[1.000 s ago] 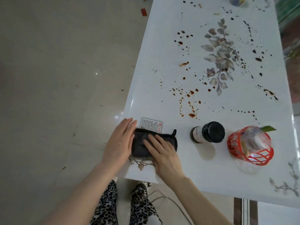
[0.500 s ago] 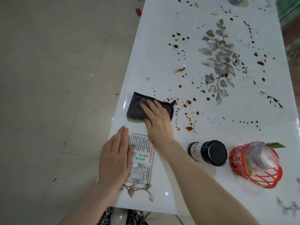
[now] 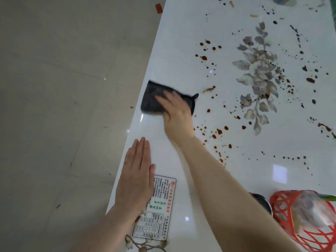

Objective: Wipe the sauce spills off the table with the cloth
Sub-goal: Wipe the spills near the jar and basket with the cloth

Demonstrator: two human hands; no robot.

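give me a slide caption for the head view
Right hand presses a dark cloth on the sauce-spattered white table; left hand rests flat.

1 table point(image 3: 227, 179) carries 1 dark cloth point(image 3: 151, 100) left of centre, 1 printed card point(image 3: 160, 211) at the bottom and 1 red basket point(image 3: 276, 199) lower right. 2 hands show: left hand point(image 3: 136, 177), right hand point(image 3: 178, 115). The sauce spills point(image 3: 204, 58) are too many to count.

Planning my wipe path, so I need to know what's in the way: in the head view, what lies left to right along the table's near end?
Flat left hand → white printed label sticker → black jar lid, mostly hidden → red plastic mesh basket holding a clear bag.
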